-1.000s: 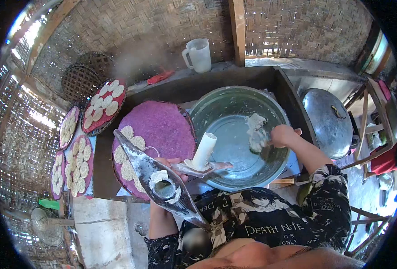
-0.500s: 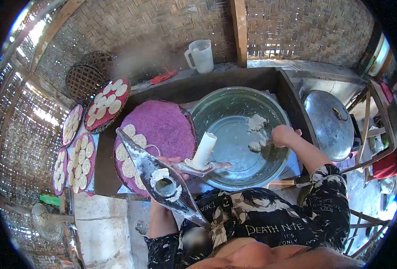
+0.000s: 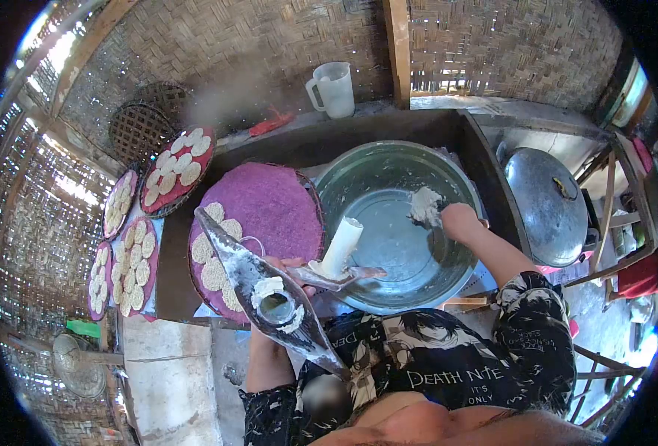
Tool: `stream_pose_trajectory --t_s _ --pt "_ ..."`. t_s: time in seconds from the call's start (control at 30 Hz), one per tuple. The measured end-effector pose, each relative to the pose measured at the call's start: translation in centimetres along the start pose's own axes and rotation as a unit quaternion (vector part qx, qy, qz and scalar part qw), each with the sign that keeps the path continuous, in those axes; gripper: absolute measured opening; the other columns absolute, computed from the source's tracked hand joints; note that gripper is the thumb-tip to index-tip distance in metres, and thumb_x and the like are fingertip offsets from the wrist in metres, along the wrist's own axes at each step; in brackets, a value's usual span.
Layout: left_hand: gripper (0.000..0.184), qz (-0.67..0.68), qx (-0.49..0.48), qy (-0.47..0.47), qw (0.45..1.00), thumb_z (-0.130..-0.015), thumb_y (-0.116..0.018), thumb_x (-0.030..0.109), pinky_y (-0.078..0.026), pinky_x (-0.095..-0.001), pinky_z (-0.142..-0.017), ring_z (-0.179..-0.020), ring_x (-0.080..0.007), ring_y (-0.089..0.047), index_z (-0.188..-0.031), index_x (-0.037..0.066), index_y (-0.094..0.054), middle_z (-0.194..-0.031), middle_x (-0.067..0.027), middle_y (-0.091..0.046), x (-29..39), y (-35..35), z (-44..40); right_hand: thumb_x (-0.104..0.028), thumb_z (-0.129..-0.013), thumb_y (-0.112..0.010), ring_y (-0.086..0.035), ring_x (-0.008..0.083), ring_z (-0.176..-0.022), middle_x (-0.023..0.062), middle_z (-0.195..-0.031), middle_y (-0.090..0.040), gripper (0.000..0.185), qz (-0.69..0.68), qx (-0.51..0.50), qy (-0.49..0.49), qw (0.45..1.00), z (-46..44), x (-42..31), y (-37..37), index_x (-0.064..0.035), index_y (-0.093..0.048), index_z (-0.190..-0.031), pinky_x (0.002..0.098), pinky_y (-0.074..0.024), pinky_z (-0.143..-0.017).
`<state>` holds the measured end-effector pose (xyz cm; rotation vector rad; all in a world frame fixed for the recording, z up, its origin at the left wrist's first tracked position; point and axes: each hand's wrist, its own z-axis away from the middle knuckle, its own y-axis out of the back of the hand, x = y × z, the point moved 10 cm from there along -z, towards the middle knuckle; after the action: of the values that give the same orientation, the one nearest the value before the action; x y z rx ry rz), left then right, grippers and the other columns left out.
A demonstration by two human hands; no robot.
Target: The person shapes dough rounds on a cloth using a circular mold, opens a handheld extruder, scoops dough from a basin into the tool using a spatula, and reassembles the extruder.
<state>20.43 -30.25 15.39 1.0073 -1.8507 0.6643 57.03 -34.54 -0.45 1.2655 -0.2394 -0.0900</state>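
My left hand [image 3: 292, 269] is closed on a two-part wooden dough press. Its long dark body [image 3: 238, 267] slants toward my chest, with white dough around the round opening. Beside it, the plunger [image 3: 342, 245] lifts a white cylinder over the basin's left rim. My right hand [image 3: 463, 221] grips a spoon inside the big green basin [image 3: 329, 175]. A lump of white dough [image 3: 426, 202] sits on the spoon's dark head; most of its handle is hidden in my fist. Left of the basin, a purple cloth-covered round tray [image 3: 266, 204] bears pale round noodle-like patties [image 3: 214, 273].
More trays of patties [image 3: 176, 169] stand at the left. Behind the wooden trough edge [image 3: 411, 123] are a clear plastic jug [image 3: 334, 91] and a red item [image 3: 271, 123]. A large lidded metal pot [image 3: 544, 207] stands at the right.
My right hand has moved slightly up and left in the basin. The dough, earlier stretched in two clumps, is now gathered on the spoon. My left hand stays nearly still.
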Motion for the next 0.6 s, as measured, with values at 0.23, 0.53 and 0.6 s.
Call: stream_pose_trajectory --t_s 0.23,0.53,0.6 --pt "0.022 0.164 0.035 0.017 0.986 -0.076 -0.062 0.005 -0.057 -0.0354 -0.064 -0.065 -0.0222 -0.062 -0.089 -0.001 -0.047 -0.07 -0.0133 -0.058 -0.8 0.0 0.0 -0.02 -0.073 -0.055 -0.062 0.0309 -0.085 0.0169 -0.09 -0.063 0.025 -0.029 -0.114 0.032 0.993 3.2 -3.0 1.5 -0.0028 -0.066 -0.086 0.0398 -0.0491 -0.075" --pt "0.024 0.171 0.064 0.1 0.978 -0.076 -0.064 0.009 -0.048 -0.0332 -0.044 -0.055 -0.0234 -0.055 -0.089 0.005 -0.045 -0.076 -0.0132 -0.055 -2.0 0.8 0.6 -0.034 -0.077 -0.059 -0.061 0.0284 -0.073 0.0152 -0.079 -0.062 0.033 -0.176 -0.068 0.057 0.98 2.9 0.7 3.2 -0.0068 -0.065 -0.094 0.0387 -0.0461 -0.065" --pt "0.029 0.127 0.032 0.123 0.984 -0.077 -0.063 0.011 -0.051 -0.0325 -0.059 -0.067 -0.0209 -0.057 -0.1 0.004 -0.047 -0.087 -0.0106 -0.056 -7.2 3.6 1.1 -0.033 -0.078 -0.062 -0.06 0.0217 -0.066 0.0099 -0.067 -0.061 0.03 -0.257 -0.074 0.122 0.956 5.1 1.2 6.8 -0.0122 -0.065 -0.1 0.0332 -0.0441 -0.058"
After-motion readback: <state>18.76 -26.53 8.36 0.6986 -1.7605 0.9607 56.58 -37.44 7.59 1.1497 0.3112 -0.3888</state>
